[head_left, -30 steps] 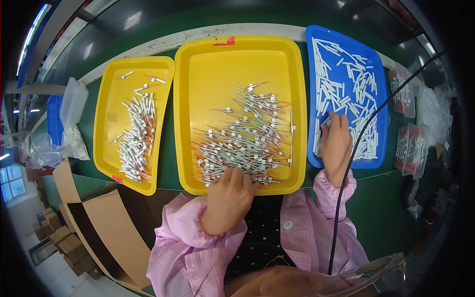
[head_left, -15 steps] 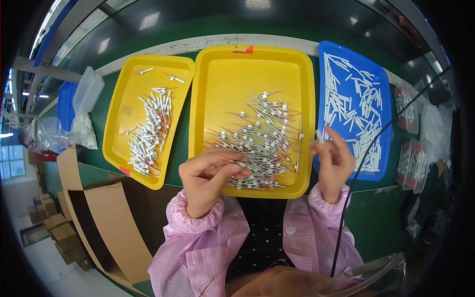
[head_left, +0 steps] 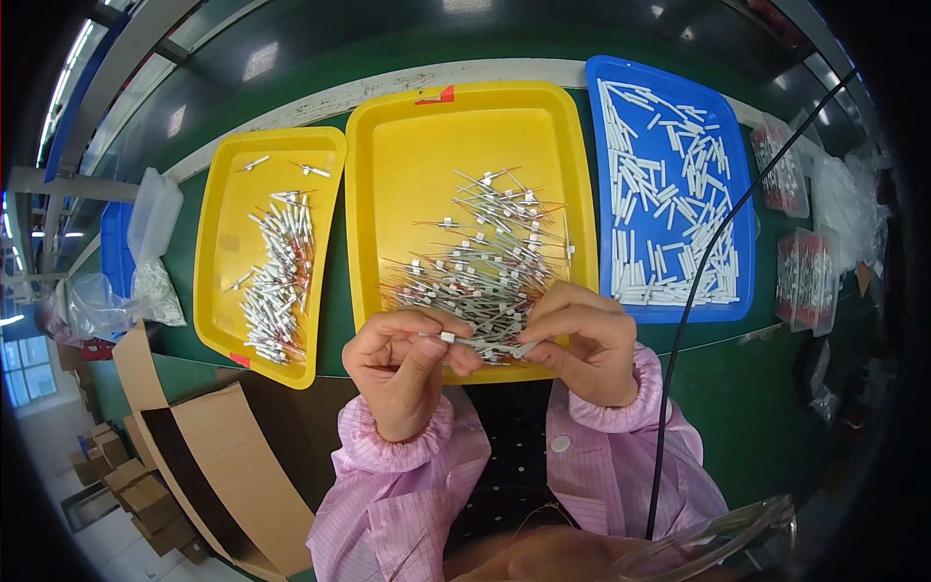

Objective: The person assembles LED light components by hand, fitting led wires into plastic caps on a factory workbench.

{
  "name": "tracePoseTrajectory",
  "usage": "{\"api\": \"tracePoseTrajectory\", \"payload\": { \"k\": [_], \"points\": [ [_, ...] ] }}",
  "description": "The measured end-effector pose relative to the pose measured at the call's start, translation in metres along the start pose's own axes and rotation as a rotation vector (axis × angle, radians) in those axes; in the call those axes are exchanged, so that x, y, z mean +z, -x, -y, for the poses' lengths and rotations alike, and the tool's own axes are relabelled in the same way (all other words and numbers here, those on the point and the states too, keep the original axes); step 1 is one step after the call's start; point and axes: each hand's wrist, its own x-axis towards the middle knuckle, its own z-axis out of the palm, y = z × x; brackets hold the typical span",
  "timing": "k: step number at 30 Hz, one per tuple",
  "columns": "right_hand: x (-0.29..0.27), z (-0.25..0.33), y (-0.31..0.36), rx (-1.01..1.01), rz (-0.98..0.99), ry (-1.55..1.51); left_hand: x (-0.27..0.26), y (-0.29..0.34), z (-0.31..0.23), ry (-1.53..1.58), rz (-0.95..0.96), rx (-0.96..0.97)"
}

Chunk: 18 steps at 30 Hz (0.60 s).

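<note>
Over the near edge of the middle yellow tray (head_left: 361, 223), my two hands face each other with a small gap between the fingertips. My left hand (head_left: 400, 367) pinches a thin wired part (head_left: 447, 338) with a small white block on it, its lead pointing right. Between thumb and forefinger my right hand (head_left: 590, 347) grips a short white tube (head_left: 525, 350), mostly covered by the fingers. The tube and lead are nearly in line; whether they touch I cannot tell. Behind the fingers lies a heap of similar wired parts (head_left: 485, 252) with white blocks and reddish leads.
On the left, a narrower yellow tray (head_left: 215, 194) holds white-sleeved parts (head_left: 281, 281). A blue tray (head_left: 669, 308) of loose white tubes (head_left: 635, 179) stands right. Beyond it are clear boxes (head_left: 807, 276) of parts. A black cable (head_left: 690, 301) crosses the right side; an open carton (head_left: 238, 466) sits lower left.
My right hand has come left from the blue tray's edge to my left hand, bringing the white tube. The left hand still holds the wired part. The view has shifted slightly.
</note>
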Motion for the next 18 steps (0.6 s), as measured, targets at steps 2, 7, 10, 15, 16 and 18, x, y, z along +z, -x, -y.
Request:
{"api": "tracePoseTrajectory", "payload": {
  "k": [2, 7, 10, 15, 16, 18],
  "points": [
    [0.0, 0.001, 0.0, -0.065, -0.046, 0.115, 0.001, 0.002, -0.002, 0.02, -0.012, 0.011],
    [-0.002, 0.002, 0.0, -0.056, 0.004, 0.106, 0.003, 0.003, -0.001, -0.026, -0.005, 0.029],
    [-0.005, 0.004, -0.002, -0.101, 0.027, 0.148, 0.003, 0.004, -0.002, -0.173, -0.01, 0.099],
    [-0.003, 0.004, -0.001, -0.079, 0.07, 0.134, 0.006, 0.002, -0.001, -0.081, -0.072, -0.009],
    [0.0, 0.006, -0.001, -0.158, -0.006, 0.3, 0.006, 0.004, 0.0, -0.08, -0.071, -0.008],
    [0.004, 0.006, 0.002, -0.234, -0.085, 0.465, 0.004, 0.011, 0.002, -0.235, -0.085, 0.053]
  ]
}}
